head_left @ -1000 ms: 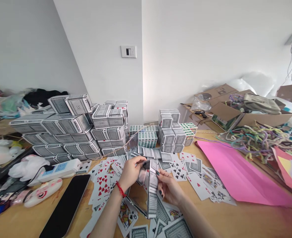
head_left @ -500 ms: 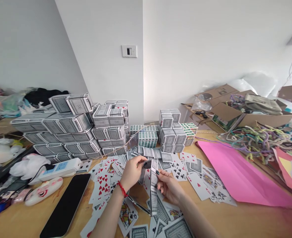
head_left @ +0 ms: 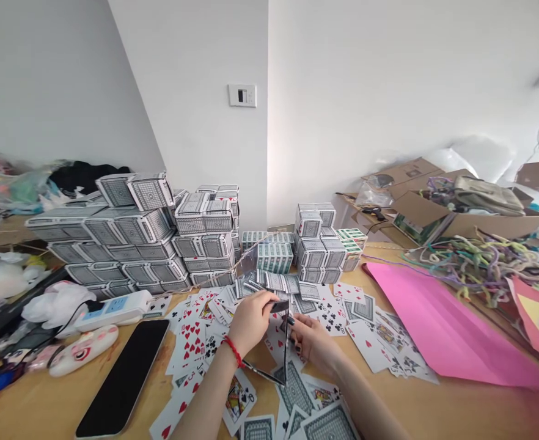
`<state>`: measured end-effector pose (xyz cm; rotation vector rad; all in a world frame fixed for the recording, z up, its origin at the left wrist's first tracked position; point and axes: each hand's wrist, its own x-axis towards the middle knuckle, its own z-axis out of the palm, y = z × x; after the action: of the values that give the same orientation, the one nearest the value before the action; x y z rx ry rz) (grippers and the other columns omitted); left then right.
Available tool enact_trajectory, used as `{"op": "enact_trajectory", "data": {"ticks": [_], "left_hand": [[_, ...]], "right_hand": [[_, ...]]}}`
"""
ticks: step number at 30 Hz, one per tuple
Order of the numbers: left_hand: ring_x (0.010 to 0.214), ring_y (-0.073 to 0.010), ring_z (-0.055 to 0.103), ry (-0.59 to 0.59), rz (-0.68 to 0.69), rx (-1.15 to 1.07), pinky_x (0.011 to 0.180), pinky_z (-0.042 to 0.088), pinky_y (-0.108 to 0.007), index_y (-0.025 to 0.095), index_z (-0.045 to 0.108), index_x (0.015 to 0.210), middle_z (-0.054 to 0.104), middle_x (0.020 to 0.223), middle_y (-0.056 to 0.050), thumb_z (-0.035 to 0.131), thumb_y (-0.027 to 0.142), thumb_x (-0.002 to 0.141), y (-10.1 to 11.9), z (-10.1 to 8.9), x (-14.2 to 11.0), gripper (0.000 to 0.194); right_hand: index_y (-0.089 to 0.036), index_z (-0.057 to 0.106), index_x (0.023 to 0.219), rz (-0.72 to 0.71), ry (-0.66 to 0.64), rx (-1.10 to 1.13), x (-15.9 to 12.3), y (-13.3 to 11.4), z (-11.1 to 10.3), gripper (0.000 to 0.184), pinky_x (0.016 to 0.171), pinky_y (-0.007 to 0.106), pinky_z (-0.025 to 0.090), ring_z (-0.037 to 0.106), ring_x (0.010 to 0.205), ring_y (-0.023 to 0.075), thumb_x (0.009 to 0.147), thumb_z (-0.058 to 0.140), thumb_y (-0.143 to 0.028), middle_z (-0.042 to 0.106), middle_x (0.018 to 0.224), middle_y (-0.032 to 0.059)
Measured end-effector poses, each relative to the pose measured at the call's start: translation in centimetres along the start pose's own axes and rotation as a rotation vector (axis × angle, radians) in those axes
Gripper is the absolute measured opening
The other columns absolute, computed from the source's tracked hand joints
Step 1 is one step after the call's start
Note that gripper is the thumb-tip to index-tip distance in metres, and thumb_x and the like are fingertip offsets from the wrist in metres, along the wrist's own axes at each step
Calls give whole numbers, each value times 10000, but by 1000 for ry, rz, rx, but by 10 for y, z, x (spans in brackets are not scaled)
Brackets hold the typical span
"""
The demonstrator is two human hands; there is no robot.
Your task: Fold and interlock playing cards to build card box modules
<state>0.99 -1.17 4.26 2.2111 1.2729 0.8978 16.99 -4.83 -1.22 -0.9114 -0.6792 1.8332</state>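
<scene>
My left hand (head_left: 250, 321) and my right hand (head_left: 314, 343) meet over a wooden table (head_left: 457, 406). Together they pinch the top of a playing card (head_left: 286, 348) that stands on edge, so I see it almost side-on. A red thread circles my left wrist. My right fingernails are dark. Loose playing cards (head_left: 196, 342) lie scattered face up and face down under and around both hands.
Stacks of boxed card decks (head_left: 136, 244) line the wall behind, with more boxed decks (head_left: 318, 241) to the right. A dark phone (head_left: 125, 376) lies at left near a white device (head_left: 113, 308). Pink paper (head_left: 434, 324), coloured cords (head_left: 480, 256) and cardboard boxes (head_left: 457, 214) fill the right side.
The card between my hands has turned from showing its patterned back to nearly edge-on. Both hands shifted slightly right and stayed pinched on it.
</scene>
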Motion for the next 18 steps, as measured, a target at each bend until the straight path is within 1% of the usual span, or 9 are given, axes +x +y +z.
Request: {"op": "enact_trajectory", "data": {"ticks": [3, 7, 12, 14, 17, 18], "left_hand": [[837, -173, 601, -23, 9, 0, 758, 453, -289, 224, 631, 857, 661, 865, -14, 403, 129, 815, 0, 2, 0, 251], [833, -167, 598, -46, 9, -18, 751, 447, -279, 228, 639, 858, 660, 866, -11, 404, 120, 807, 0, 3, 0, 264], [824, -163, 595, -67, 16, -16, 740, 435, -272, 232, 645, 844, 662, 863, -8, 410, 106, 801, -2, 3, -1, 270], [816, -162, 595, -78, 18, -9, 733, 434, -270, 230, 647, 839, 663, 856, -7, 409, 103, 800, -3, 3, -1, 273], [810, -163, 596, -93, 19, 6, 731, 435, -271, 231, 651, 841, 668, 859, -4, 407, 106, 801, -4, 3, -1, 277], [811, -164, 597, -99, 21, 10, 736, 436, -272, 233, 652, 846, 670, 867, -4, 405, 109, 802, -3, 3, -1, 280]], "right_hand": [[-143, 574, 759, -10, 34, -36, 0, 0, 2, 343, 379, 153, 282, 364, 388, 28, 627, 756, -402, 449, 481, -74], [-145, 583, 784, -13, 63, -85, -2, -2, 4, 334, 359, 158, 226, 314, 379, 28, 653, 729, -415, 416, 478, -80], [-135, 601, 760, -46, 80, -108, -2, -4, 2, 308, 412, 165, 295, 371, 427, 39, 651, 727, -394, 439, 504, -62], [-144, 609, 863, -65, 100, -152, -3, -4, 1, 345, 387, 163, 278, 373, 412, 42, 657, 715, -400, 458, 508, -61], [-180, 547, 1098, -114, 139, -273, -3, -5, -1, 503, 340, 158, 235, 369, 366, 52, 682, 671, -435, 485, 483, -68], [-179, 537, 1120, -132, 142, -322, -3, -5, -1, 519, 333, 160, 233, 374, 355, 57, 693, 651, -451, 488, 465, -69]]}}
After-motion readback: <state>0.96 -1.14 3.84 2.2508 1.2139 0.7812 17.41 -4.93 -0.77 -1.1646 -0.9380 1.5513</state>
